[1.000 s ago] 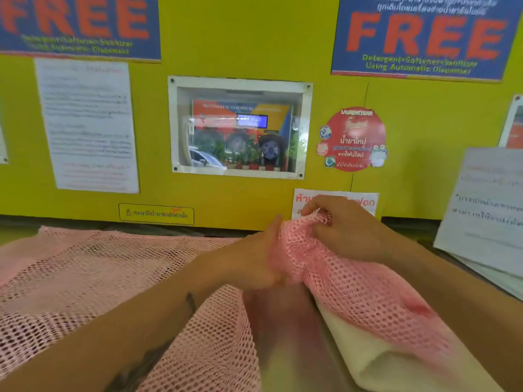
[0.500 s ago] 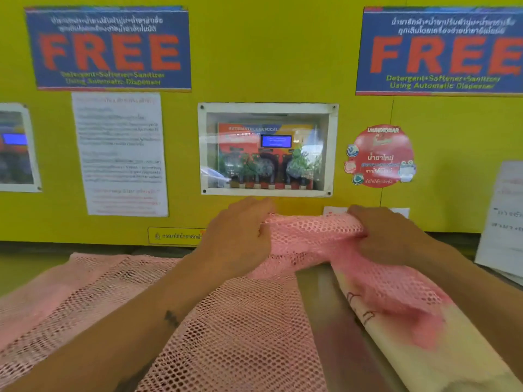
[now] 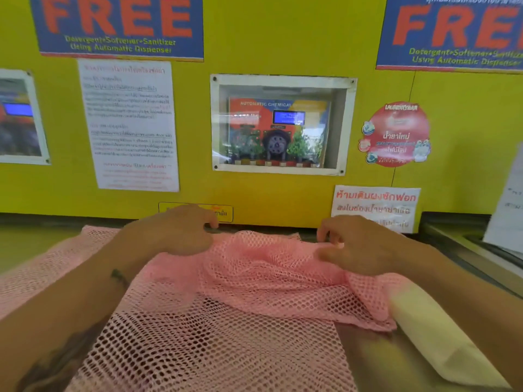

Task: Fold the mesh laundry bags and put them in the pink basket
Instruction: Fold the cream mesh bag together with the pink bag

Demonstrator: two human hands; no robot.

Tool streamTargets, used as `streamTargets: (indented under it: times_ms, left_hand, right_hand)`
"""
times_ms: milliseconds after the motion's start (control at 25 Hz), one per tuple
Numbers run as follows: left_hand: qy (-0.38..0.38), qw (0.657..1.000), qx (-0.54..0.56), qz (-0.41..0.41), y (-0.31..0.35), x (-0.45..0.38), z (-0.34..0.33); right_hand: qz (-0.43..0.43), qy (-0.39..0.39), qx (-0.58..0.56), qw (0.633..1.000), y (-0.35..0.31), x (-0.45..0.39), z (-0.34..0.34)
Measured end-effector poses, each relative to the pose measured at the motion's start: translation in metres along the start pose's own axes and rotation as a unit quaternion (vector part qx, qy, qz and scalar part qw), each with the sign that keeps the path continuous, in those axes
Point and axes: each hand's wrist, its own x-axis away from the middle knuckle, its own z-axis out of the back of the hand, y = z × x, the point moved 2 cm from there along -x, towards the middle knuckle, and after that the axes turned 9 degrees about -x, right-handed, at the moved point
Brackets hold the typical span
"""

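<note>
A pink mesh laundry bag [image 3: 254, 278] lies spread over the metal counter, its far edge bunched between my hands. My left hand [image 3: 181, 230] rests on the bag's far left part, fingers curled on the mesh. At the far right corner my right hand [image 3: 356, 244] pinches the mesh. More pink mesh [image 3: 42, 267] stretches away to the left under my left forearm. The pink basket is not in view.
A cream cloth or bag [image 3: 433, 338] lies on the counter at the right, partly under the mesh. The yellow wall [image 3: 268, 199] with posters and a dispenser window [image 3: 283, 125] stands right behind the counter. Papers [image 3: 506, 216] lean at the far right.
My hands have moved apart along the bag's far edge, stretching it wider and lowering it onto the counter. The view has shifted left.
</note>
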Motion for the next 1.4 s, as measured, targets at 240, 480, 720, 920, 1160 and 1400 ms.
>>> streamTargets:
  times_ms: [240,480,720,920,1160,1400]
  left_hand:
    - [-0.131,0.983,-0.046,-0.121,0.04,0.011,-0.041]
    - [0.053,0.993,0.027,-0.105,0.028,0.003,-0.038]
    - [0.243,0.961,0.128,-0.006,-0.026,0.027,0.035]
    - [0.17,0.977,0.093,0.091,-0.064,0.039,0.019]
    - [0.005,0.995,0.088,-0.036,-0.019,0.05,-0.019]
    - [-0.155,0.987,0.036,-0.026,-0.006,0.054,-0.05]
  right_hand:
    - [-0.041,-0.132,0.104,0.985,0.008,0.004,-0.024]
    - [0.055,0.141,-0.041,0.988,0.005,-0.008,0.021]
    - [0.086,0.051,-0.243,0.965,-0.009,0.012,0.062]
    - [0.074,-0.142,-0.191,0.968,-0.005,0.009,0.042]
    - [0.025,-0.197,-0.142,0.97,-0.014,-0.005,0.001]
    - [0.048,-0.273,0.035,0.96,-0.03,-0.005,-0.04]
